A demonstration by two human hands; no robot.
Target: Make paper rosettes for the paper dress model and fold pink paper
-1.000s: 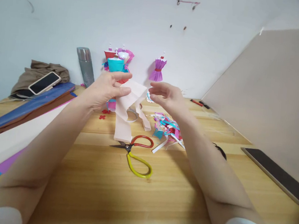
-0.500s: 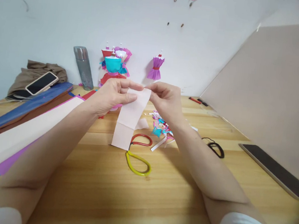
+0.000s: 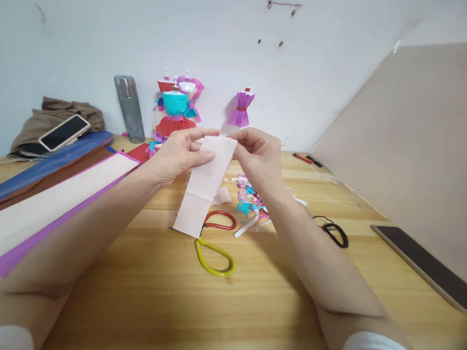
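A pale pink paper strip (image 3: 204, 186) hangs between my hands, with a crease across its lower part. My left hand (image 3: 183, 156) grips its upper left side, thumb in front and fingers behind. At the top right corner, my right hand (image 3: 258, 155) pinches the strip between thumb and fingers. Below and partly behind the strip lie scissors with one red and one yellow handle (image 3: 215, 258); their blades are mostly hidden. Colourful paper scraps (image 3: 250, 198) lie beside my right wrist, and a small pale piece (image 3: 222, 196) rests behind the strip.
Miniature dress forms (image 3: 175, 103) and a purple one (image 3: 242, 108) stand by the wall. A grey bottle (image 3: 130, 110), a phone (image 3: 64, 132) on brown cloth and long coloured sheets (image 3: 50, 196) are left. Right lie a black cord loop (image 3: 337, 234), markers (image 3: 307, 159) and a dark tablet (image 3: 427, 265).
The fingers of my left hand have lifted slightly from the strip's top edge, showing more of it. My right hand keeps its pinch. The whole view has shifted slightly.
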